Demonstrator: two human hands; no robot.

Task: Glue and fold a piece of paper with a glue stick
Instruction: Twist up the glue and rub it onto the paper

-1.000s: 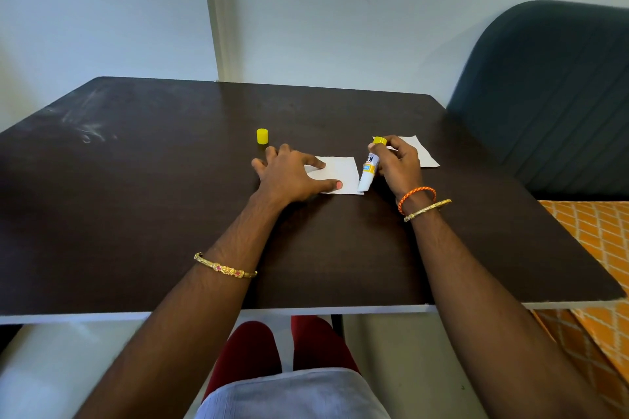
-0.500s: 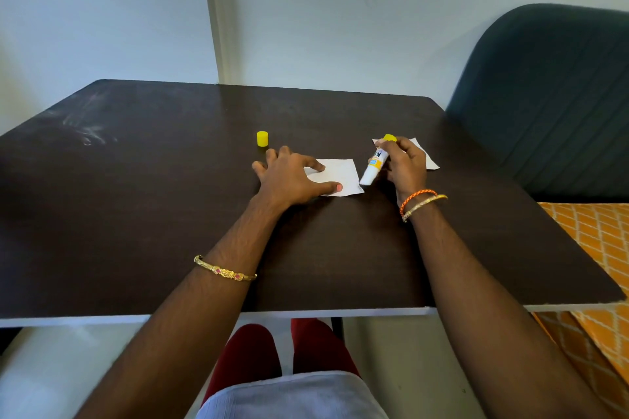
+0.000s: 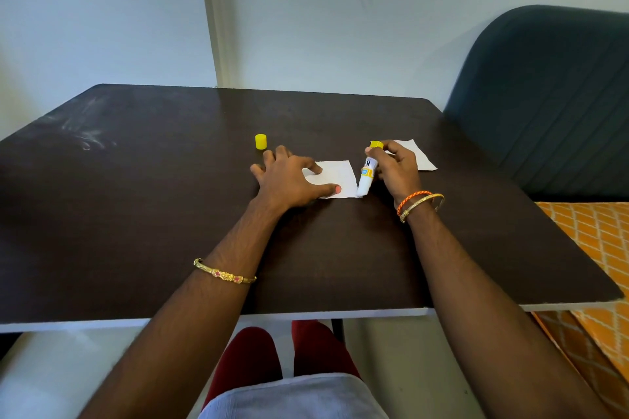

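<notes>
Glue stick (image 3: 367, 171) lowered to paper (image 3: 335, 178) edge | right hand (image 3: 394, 168) grips | left hand (image 3: 289, 180) spread, pressing

My left hand (image 3: 286, 182) hides the paper's (image 3: 335, 177) left part | my right hand (image 3: 394, 168) covers the second sheet's (image 3: 420, 160) near-left corner | glue stick (image 3: 367, 173) label unreadable

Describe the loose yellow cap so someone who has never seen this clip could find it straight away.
Start at the dark table and find the left hand pressing the white paper. Just beyond its fingers the yellow cap stands alone on bare wood. Unlike the yellow end of the glue stick in the right hand, it is touched by nothing.
</notes>
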